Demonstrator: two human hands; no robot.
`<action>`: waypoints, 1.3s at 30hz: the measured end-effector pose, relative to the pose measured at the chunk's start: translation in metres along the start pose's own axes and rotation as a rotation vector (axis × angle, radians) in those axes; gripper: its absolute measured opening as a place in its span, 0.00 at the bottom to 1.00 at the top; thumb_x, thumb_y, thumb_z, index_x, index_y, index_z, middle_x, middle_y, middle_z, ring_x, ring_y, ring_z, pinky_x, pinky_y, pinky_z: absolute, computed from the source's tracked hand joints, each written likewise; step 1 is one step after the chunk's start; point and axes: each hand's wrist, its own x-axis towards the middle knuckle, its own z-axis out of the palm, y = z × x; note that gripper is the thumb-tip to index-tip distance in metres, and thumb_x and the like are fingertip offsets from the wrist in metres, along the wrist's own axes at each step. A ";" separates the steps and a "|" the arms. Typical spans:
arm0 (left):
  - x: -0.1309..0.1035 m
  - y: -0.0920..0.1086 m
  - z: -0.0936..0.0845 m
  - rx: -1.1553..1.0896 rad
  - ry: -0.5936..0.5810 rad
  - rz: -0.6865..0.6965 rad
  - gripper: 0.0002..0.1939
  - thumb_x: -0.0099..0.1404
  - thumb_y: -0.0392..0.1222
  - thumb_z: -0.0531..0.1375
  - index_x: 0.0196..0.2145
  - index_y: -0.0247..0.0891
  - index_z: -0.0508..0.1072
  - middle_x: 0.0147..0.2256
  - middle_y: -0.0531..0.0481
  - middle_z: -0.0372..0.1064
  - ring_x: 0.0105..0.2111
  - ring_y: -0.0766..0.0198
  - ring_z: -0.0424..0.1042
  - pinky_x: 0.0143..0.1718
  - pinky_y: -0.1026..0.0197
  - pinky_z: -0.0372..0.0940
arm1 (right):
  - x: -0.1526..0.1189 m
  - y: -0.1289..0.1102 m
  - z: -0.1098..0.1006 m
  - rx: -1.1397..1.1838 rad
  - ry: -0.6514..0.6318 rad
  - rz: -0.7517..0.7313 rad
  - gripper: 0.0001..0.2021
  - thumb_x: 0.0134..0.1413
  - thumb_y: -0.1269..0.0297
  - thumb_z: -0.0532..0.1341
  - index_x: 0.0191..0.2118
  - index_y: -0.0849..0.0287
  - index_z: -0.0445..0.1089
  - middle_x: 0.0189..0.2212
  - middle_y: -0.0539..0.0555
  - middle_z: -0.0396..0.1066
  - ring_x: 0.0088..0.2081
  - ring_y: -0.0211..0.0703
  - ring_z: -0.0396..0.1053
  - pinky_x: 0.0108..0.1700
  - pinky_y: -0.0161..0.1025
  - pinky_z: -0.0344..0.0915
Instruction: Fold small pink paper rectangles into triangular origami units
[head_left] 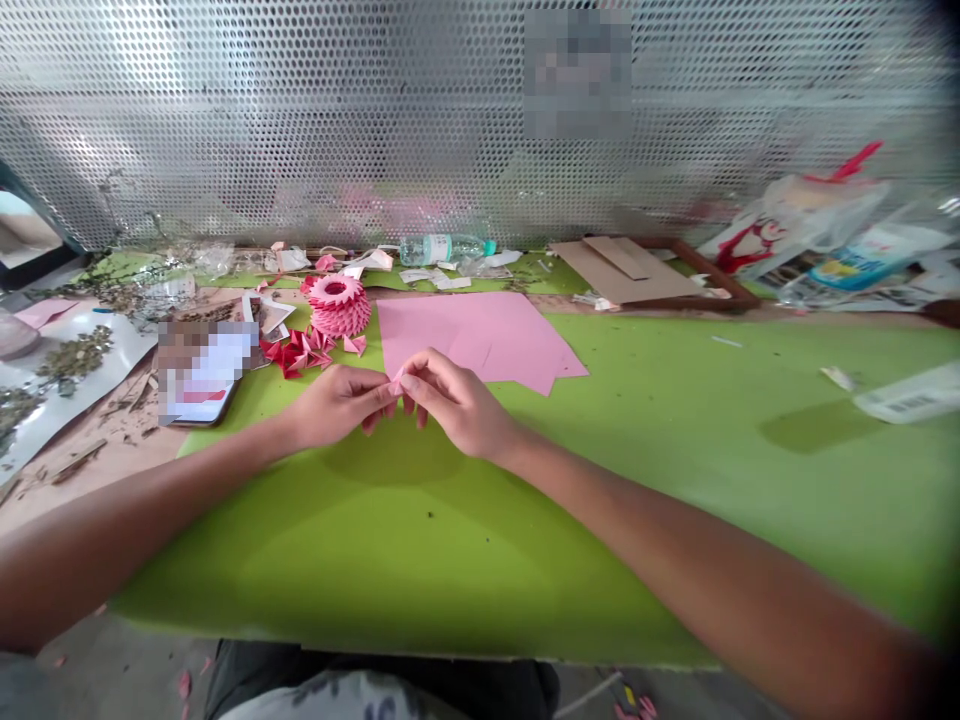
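Between my fingertips is a small piece of pink paper [397, 382], mostly covered by the fingers, so its folds are hard to make out. My left hand [339, 402] pinches it from one side, and my right hand [457, 400] pinches it from the other. Both hands are above the green table cover [420, 540]. Just behind them lie pink paper sheets [472, 335]. Farther back to the left stands a ringed stack of folded pink paper [337, 305], with several red and pink folded paper pieces [300, 350] in front of it.
A phone [210, 375] lies at the left, beside dried plant bits [79, 360]. At the back are a plastic bottle [446, 248], brown cardboard [622, 270] and plastic bags [840, 235]. A perforated metal panel [420, 130] rises behind the table.
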 end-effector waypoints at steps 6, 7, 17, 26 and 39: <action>0.000 0.002 0.002 -0.160 -0.099 -0.008 0.21 0.72 0.52 0.50 0.28 0.35 0.68 0.21 0.54 0.65 0.21 0.69 0.66 0.26 0.66 0.62 | 0.001 -0.004 0.002 0.125 -0.069 0.022 0.17 0.68 0.50 0.54 0.34 0.58 0.66 0.28 0.50 0.68 0.27 0.36 0.68 0.29 0.34 0.68; 0.000 0.004 0.002 -0.187 -0.105 -0.020 0.20 0.73 0.51 0.50 0.28 0.35 0.68 0.21 0.54 0.65 0.21 0.68 0.67 0.27 0.65 0.63 | 0.001 -0.004 0.002 0.121 -0.058 0.026 0.17 0.68 0.50 0.54 0.34 0.58 0.66 0.28 0.50 0.68 0.27 0.36 0.69 0.29 0.34 0.68; 0.000 0.005 -0.002 0.019 -0.020 -0.015 0.19 0.71 0.51 0.51 0.31 0.35 0.71 0.22 0.53 0.66 0.23 0.67 0.66 0.27 0.64 0.60 | 0.001 -0.001 -0.002 -0.064 0.010 0.014 0.16 0.68 0.54 0.53 0.33 0.58 0.66 0.28 0.51 0.71 0.25 0.37 0.68 0.28 0.36 0.64; -0.002 0.009 -0.005 0.058 -0.100 -0.017 0.17 0.70 0.47 0.54 0.28 0.34 0.71 0.22 0.54 0.65 0.23 0.69 0.65 0.26 0.66 0.57 | 0.000 -0.005 -0.005 -0.146 0.000 -0.004 0.16 0.68 0.59 0.53 0.29 0.58 0.64 0.24 0.50 0.70 0.26 0.38 0.68 0.31 0.36 0.62; 0.000 0.010 -0.003 -0.023 -0.021 0.090 0.17 0.71 0.47 0.53 0.30 0.35 0.73 0.26 0.52 0.69 0.26 0.67 0.66 0.30 0.65 0.59 | 0.000 -0.010 -0.009 -0.046 -0.080 0.023 0.15 0.68 0.53 0.53 0.33 0.57 0.65 0.29 0.51 0.71 0.28 0.39 0.70 0.31 0.38 0.65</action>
